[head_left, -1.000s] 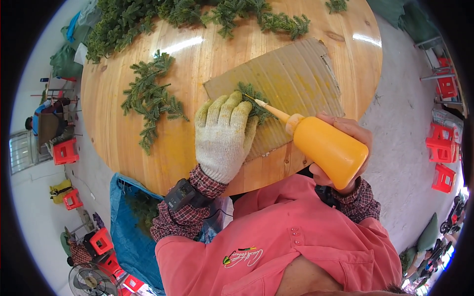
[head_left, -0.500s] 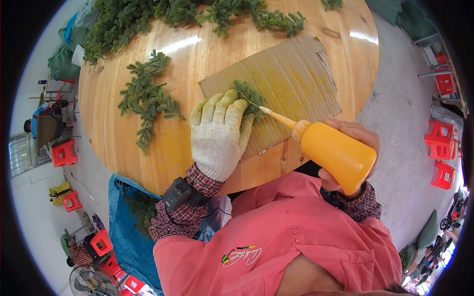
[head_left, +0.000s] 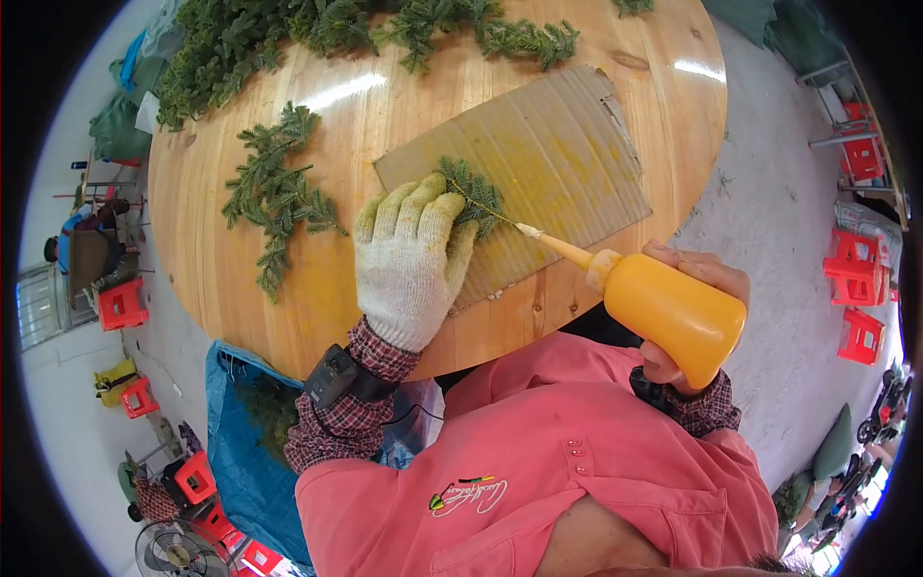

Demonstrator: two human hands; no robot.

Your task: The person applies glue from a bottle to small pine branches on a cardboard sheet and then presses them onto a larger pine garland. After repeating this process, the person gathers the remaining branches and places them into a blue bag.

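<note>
My left hand (head_left: 406, 255), in a white knit glove stained yellow-green at the fingers, is closed on a small green fir sprig (head_left: 473, 192) at its left side. My bare right hand (head_left: 707, 267) wraps round a yellow squeeze bottle (head_left: 675, 315), tilted with its long nozzle pointing up and left. The nozzle tip is at the sprig's lower right end, where a thin yellow line runs along the stem. Under the sprig lies a corrugated cardboard sheet (head_left: 548, 144) with yellow stains. My gloved fingers hide part of the sprig.
The round wooden table (head_left: 308, 332) carries a loose fir branch (head_left: 274, 197) at left and a fir pile (head_left: 221, 58) at the far left. A blue bag (head_left: 236, 452) with greenery hangs below the near edge. Red stools (head_left: 856, 264) stand on the floor at both sides.
The nozzle tip has slid down and right from the middle of the sprig to its lower end. My left hand and the sprig shift slightly left in view, as does the table.
</note>
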